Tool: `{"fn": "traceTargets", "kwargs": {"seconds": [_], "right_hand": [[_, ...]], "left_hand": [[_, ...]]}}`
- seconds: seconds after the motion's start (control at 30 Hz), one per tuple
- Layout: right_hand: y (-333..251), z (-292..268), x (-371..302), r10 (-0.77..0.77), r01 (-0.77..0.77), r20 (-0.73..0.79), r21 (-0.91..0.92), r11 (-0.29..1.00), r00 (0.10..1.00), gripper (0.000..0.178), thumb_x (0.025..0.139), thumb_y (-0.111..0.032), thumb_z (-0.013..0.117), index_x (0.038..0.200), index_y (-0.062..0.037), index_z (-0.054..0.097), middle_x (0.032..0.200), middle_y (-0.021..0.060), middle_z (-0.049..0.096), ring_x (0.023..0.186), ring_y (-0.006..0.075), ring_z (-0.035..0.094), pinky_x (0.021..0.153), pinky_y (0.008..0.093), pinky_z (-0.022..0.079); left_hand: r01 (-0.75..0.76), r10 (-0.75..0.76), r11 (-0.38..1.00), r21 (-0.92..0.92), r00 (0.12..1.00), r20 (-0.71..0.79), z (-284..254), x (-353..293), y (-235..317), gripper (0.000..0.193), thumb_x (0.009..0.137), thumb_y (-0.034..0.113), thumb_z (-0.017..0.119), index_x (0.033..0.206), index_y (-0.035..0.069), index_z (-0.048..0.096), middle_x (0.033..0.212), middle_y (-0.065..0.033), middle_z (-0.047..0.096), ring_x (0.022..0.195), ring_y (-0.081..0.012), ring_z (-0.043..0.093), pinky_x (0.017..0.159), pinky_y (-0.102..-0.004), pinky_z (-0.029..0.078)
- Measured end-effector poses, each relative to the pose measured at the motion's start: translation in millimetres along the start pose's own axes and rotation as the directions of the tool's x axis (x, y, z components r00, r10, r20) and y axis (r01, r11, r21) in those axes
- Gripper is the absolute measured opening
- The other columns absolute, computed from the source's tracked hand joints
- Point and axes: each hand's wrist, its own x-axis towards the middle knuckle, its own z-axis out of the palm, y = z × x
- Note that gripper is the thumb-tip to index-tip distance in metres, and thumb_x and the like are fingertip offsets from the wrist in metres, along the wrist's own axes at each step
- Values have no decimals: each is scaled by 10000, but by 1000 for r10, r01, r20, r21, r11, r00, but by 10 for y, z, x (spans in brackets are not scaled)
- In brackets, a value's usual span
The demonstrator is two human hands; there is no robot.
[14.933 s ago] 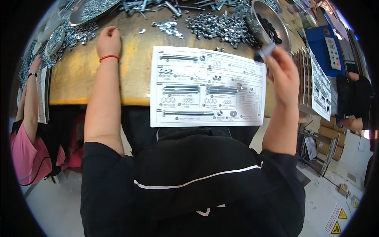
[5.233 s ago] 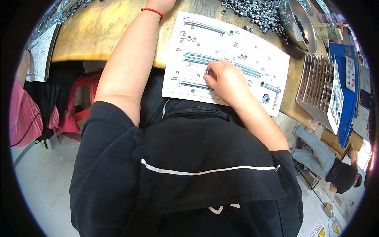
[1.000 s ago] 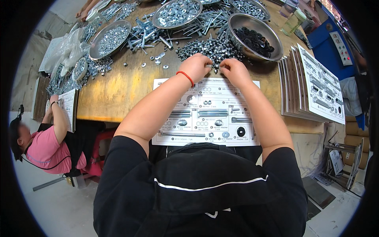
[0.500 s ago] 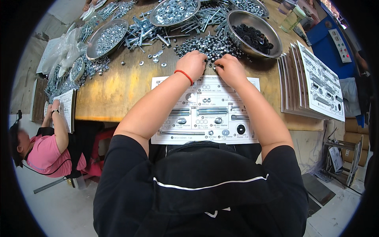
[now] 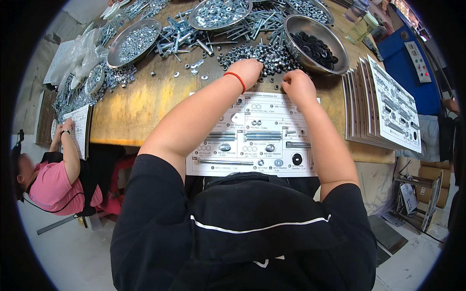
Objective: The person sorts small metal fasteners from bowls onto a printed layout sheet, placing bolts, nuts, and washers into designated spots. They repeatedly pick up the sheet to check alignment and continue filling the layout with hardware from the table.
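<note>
A white hardware sheet (image 5: 257,140) lies at the near edge of the wooden table (image 5: 141,106), with bolts, nuts and washers laid on its printed outlines. Beyond its far edge spreads a heap of dark metal nuts (image 5: 272,53). My left hand (image 5: 248,70), a red band on its wrist, rests palm down on that heap with the fingers buried in it. My right hand (image 5: 297,86) sits at the heap's near edge, fingers curled onto the nuts. What either hand holds is hidden.
A steel bowl of black washers (image 5: 318,43) stands right of the heap; bowls of silver parts (image 5: 133,41) and loose bolts (image 5: 194,36) lie behind. A stack of printed sheets (image 5: 383,111) is at the right. A person in pink (image 5: 53,179) works at the left.
Both hands have reached a little farther from the sheet into the nut heap over the last second; five seconds ago my right hand was placing parts on the sheet.
</note>
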Motion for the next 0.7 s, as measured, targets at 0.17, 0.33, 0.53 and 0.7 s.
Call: {"fn": "traceTargets", "kwargs": {"seconds": [0.17, 0.33, 0.53, 0.7], "right_hand": [[102, 37, -64, 13, -21, 138, 55, 998, 990, 204, 764, -158, 717, 948, -72, 698, 982, 128, 643, 953, 320, 627, 845, 407, 508], [-117, 176, -43, -98, 85, 46, 218, 972, 994, 216, 772, -111, 715, 983, -66, 704, 966, 120, 629, 928, 303, 613, 829, 387, 495], [-75, 299, 48, -154, 139, 62, 204, 969, 986, 145, 775, -87, 690, 916, -70, 720, 937, 121, 636, 918, 324, 609, 827, 399, 495], [-42, 290, -7, -233, 225, 20, 190, 956, 972, 145, 775, -80, 679, 913, -67, 723, 934, 133, 645, 921, 334, 613, 826, 415, 494]], "left_hand": [[66, -64, 990, -121, 998, 20, -53, -233, -137, 178, 856, 207, 632, 941, 79, 723, 989, -128, 651, 957, -310, 633, 858, -398, 510], [39, -68, 951, -306, 994, -84, 70, -381, -49, 236, 803, 169, 715, 1019, 74, 704, 984, -127, 650, 956, -308, 631, 864, -394, 504], [-86, 48, 965, -247, 987, -154, 225, -238, 78, 210, 811, 158, 697, 1011, 96, 707, 997, -111, 653, 958, -310, 628, 866, -399, 506], [-58, 32, 964, -258, 994, -106, 201, -241, 171, 186, 832, 197, 681, 992, 108, 714, 1021, -110, 639, 978, -319, 615, 884, -398, 496]]}}
